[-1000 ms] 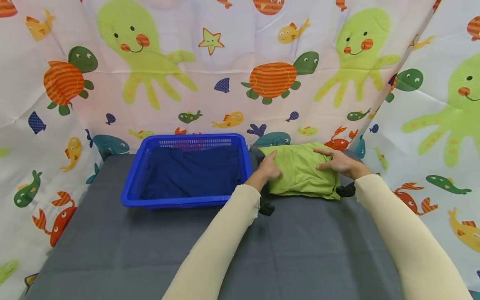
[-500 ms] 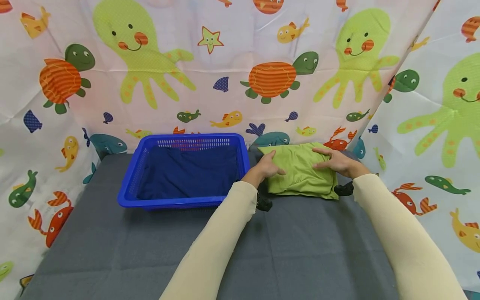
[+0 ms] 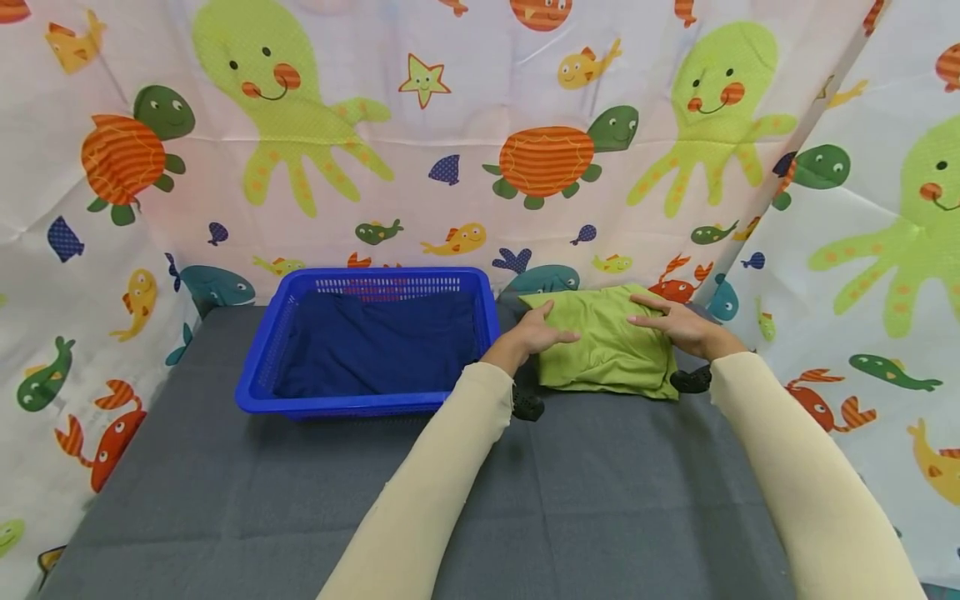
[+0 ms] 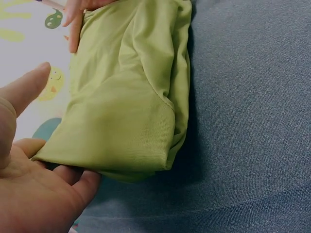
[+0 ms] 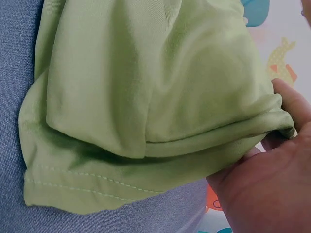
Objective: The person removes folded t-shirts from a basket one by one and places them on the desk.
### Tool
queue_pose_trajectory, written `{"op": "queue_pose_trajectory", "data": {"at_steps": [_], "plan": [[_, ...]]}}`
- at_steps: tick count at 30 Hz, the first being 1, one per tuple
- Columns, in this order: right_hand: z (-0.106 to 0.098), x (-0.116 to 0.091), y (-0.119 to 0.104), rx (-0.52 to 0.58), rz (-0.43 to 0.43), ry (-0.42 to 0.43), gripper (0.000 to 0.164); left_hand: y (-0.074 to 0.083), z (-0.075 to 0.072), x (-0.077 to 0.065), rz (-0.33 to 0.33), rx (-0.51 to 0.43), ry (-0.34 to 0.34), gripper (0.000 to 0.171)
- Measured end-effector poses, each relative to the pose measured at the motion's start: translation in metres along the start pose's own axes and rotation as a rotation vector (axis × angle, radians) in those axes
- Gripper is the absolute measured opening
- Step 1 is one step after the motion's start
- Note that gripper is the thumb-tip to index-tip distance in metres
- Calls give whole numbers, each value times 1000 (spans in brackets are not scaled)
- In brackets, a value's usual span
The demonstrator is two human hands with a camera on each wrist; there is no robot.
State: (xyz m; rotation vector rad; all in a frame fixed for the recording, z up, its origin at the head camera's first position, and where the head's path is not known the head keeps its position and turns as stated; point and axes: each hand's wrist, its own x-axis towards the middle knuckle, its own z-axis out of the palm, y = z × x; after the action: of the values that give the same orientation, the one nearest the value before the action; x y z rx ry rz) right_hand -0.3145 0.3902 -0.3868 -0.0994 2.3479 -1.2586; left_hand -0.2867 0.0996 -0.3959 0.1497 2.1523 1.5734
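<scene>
A folded green garment (image 3: 600, 354) of thin knit cloth lies on the grey table cover, near the back wall. At its left end is my left hand (image 3: 531, 333); in the left wrist view its fingers (image 4: 86, 184) reach under the edge while the thumb stands raised, apart from the cloth. My right hand (image 3: 684, 327) is at the opposite end, thumb spread over the top. In the right wrist view, layered folds and a double-stitched hem show, and the right fingers (image 5: 286, 99) lie at and under the garment's edge, partly hidden by it.
Just left of my left hand stands a blue plastic basket (image 3: 367, 405) with dark navy cloth (image 3: 382, 350) inside. A white curtain (image 3: 465, 83) printed with sea animals closes off the back and sides. The grey cover (image 3: 300, 500) spreads across the front.
My left thumb has straightened and swung to the right above the garment. Both hands otherwise stay at its ends, and the garment and basket keep their places.
</scene>
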Motion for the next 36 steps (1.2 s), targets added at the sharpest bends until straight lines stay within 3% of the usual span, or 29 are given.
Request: {"op": "queue_pose_trajectory", "data": {"at_steps": [8, 16, 25, 31, 36], "plan": [[3, 2, 1, 32, 0, -14, 77, -2, -2, 0, -24, 10, -15, 86], [8, 6, 3, 62, 51, -37, 85, -1, -3, -8, -68, 12, -69, 89], [-1, -2, 3, -52, 108, 4, 83, -2, -7, -1, -110, 44, 10, 90], [-4, -15, -8, -147, 59, 40, 83, 15, -9, -11, -58, 97, -6, 87], [0, -30, -21, -159, -6, 67, 84, 28, -12, -24, 14, 149, -46, 81]]}}
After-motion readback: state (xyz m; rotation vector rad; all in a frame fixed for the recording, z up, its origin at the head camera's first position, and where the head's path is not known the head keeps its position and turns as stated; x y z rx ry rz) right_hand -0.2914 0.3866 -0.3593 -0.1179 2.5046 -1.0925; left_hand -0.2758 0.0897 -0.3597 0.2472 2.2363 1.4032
